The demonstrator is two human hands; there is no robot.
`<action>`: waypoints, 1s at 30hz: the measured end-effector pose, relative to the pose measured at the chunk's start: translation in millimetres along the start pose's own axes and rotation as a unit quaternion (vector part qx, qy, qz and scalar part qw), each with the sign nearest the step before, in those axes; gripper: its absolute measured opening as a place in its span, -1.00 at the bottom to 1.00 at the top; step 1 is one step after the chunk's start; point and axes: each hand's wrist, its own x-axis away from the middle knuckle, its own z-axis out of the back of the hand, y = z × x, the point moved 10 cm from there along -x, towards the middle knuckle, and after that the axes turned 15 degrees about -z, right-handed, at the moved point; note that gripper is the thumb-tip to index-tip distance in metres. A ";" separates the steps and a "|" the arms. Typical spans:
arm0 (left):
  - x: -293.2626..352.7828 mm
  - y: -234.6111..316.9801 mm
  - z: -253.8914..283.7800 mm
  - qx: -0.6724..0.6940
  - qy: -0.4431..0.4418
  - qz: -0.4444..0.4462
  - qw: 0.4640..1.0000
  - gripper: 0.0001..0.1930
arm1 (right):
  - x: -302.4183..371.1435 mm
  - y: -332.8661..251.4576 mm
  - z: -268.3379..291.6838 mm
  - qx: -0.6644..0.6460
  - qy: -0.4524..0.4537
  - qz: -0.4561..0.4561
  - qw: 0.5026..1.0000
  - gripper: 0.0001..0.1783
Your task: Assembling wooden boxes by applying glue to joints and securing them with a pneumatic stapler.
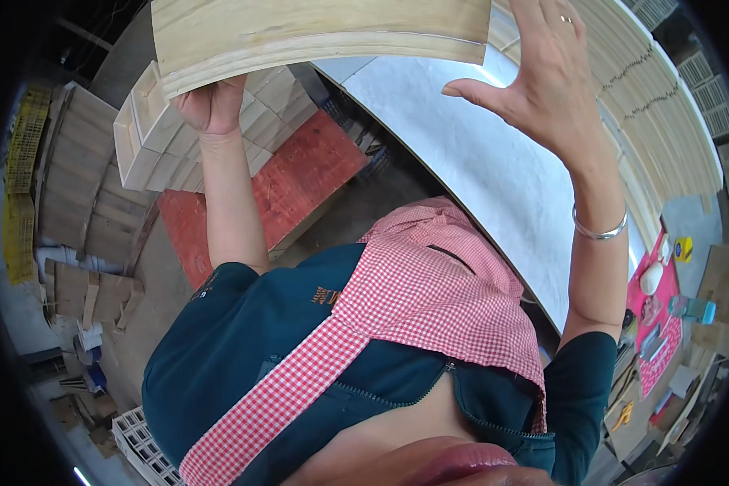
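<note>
A pale wooden panel, with a narrow groove along its lower edge, is raised at the top of the head view. My left hand grips it near its lower left corner, its fingers partly hidden behind the wood. To the right of the panel, my right hand is open and apart from it, thumb stretched out. Beneath that hand lies a white-topped table. A long row of thin pale wooden pieces stands packed along the table's far right side.
Pale wooden boxes are stacked on a red board at the left. Farther left are brown wooden panels and a yellow crate. At right, a teal-lidded container and a yellow tape measure lie near a pink sheet.
</note>
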 end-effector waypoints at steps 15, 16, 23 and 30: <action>18.8 -29.1 31.1 -0.027 0.016 0.026 0.999 -0.51 | 9.3 18.2 -39.8 0.079 -0.231 -0.108 0.964 0.15; 20.4 -35.0 38.8 -0.028 0.032 0.025 0.999 -0.51 | 13.8 23.7 -44.0 0.074 -0.262 -0.137 0.952 0.13; 73.4 -100.6 143.5 -0.345 0.234 0.132 0.899 -0.50 | 81.5 99.2 -87.2 0.091 -0.399 -0.288 0.866 0.04; 91.7 -273.0 32.3 -0.796 -0.438 0.147 0.391 -0.35 | 148.0 159.9 -119.9 0.036 -0.317 -0.236 0.918 0.08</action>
